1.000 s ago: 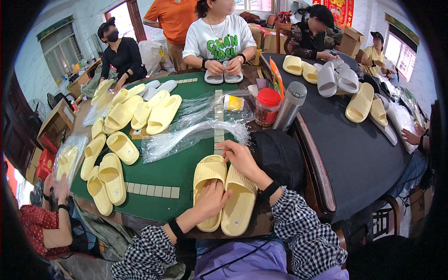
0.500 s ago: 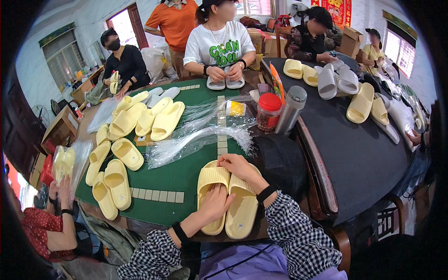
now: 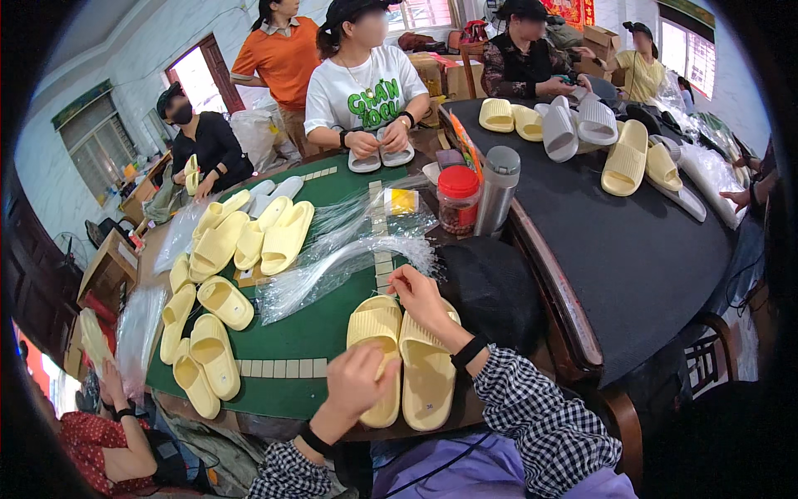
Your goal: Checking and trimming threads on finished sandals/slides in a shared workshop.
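A pair of pale yellow slide slippers lies side by side at the near table edge, toes pointing away: the left slipper [image 3: 376, 318] and the right slipper [image 3: 427, 387]. My left hand [image 3: 356, 384], smeared by motion, hovers over the left slipper and hides part of its strap and footbed; its fingers look curled. Just beyond the toes is my right hand [image 3: 420, 298], thumb and forefinger pinched together above the gap between the slippers. Whatever the pinch holds is too small to make out. A bundle of thin clear plastic strands [image 3: 332, 270] lies just past the pair.
Several yellow slippers [image 3: 214, 249] cover the left of the green tabletop [image 3: 287, 337]. A red-lidded jar [image 3: 458, 200] and steel flask [image 3: 497, 191] stand beyond a black bag [image 3: 490, 291]. More slippers [image 3: 625, 158] lie on the dark table at right. Co-workers sit around.
My left hand has come up out of the left slipper. My right hand has lifted off the slipper toes with fingers pinched. The view has shifted; at far left, a co-worker's bagged slippers have moved.
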The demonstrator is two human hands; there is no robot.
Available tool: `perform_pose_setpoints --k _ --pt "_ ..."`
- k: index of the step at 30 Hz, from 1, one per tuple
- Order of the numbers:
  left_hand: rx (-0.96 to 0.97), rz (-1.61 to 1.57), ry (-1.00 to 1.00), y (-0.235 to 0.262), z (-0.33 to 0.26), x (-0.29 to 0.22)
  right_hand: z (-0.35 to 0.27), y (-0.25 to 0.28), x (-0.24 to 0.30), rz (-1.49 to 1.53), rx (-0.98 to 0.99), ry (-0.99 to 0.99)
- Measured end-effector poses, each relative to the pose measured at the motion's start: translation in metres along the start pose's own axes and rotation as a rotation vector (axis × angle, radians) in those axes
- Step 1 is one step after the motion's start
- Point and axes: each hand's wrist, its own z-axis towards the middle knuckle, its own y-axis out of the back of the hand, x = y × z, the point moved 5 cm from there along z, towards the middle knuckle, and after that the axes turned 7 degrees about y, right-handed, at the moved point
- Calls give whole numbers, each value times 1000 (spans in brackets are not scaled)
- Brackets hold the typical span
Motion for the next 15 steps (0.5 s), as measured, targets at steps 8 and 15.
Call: perform_pose_setpoints --k 8,15 --pt "244 -408 294 -34 72 72 -14 -3 30 106 86 77" --pt "262 -834 414 -78 67 86 -16 3 30 70 -20 57"
